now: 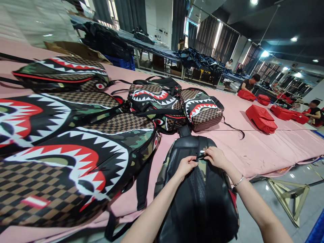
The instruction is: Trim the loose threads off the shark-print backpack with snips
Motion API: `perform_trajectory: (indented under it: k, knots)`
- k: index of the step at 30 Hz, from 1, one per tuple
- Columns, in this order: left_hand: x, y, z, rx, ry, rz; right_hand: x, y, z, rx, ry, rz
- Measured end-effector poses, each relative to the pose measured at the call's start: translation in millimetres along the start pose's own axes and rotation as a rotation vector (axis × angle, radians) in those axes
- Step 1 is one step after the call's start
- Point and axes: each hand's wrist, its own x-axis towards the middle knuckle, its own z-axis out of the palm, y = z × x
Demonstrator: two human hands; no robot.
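A black backpack with camouflage side panels lies back-side up on the pink table, right in front of me. My left hand pinches the backpack's black strap near its top. Just to its right, my right hand is closed on a small black buckle or strap end at the same spot. A thin bracelet circles my right wrist.
Several shark-mouth backpacks with checkered and camouflage print fill the table's left and middle. Red bags lie at the far right, where other people work. A wooden trestle stands on the floor to the right.
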Motion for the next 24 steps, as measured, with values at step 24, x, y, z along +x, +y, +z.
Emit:
perform_trajectory:
  k: [24]
  knots:
    - [4,-3,8.0,0.217,0.192,0.212,-24,-2,50,0.529,0.305,0.483]
